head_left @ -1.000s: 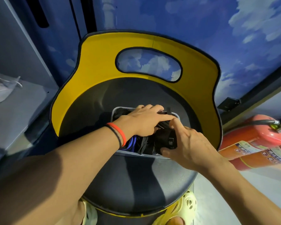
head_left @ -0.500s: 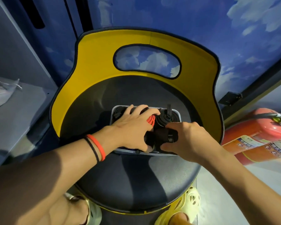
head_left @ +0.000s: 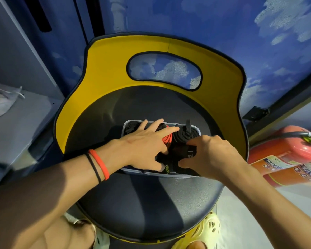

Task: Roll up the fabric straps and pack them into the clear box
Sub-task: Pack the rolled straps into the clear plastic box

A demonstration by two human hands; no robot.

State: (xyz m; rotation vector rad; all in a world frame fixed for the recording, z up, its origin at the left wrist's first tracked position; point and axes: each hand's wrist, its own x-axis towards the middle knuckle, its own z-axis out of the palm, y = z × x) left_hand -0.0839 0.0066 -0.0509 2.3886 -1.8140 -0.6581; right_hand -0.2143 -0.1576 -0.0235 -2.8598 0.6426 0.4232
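Head view: clear box (head_left: 197, 129) sits on chair seat (head_left: 151, 203), toward seat's 12 o'clock, packed w/ rolled straps. L hand (head_left: 145, 142) comes in from 8 o'clock, fingers straight & spread, lying flat over box's left half. Red strap (head_left: 167, 139) shows under its index finger; far roll (head_left: 131, 128), black, peeks out at hand's 11 o'clock. R hand (head_left: 212, 155) comes in from 4 o'clock, thumb & fingers curled, pinching black strap roll (head_left: 186, 151) inside box: fingertips at roll's 1 o'clock, thumb at its 6. Coil (head_left: 182, 135), black, touches that roll at its 12, tail end sticking up. Bands (head_left: 99, 164), orange & black, on L wrist. Extinguisher (head_left: 284, 150) at chair's 3 o'clock.
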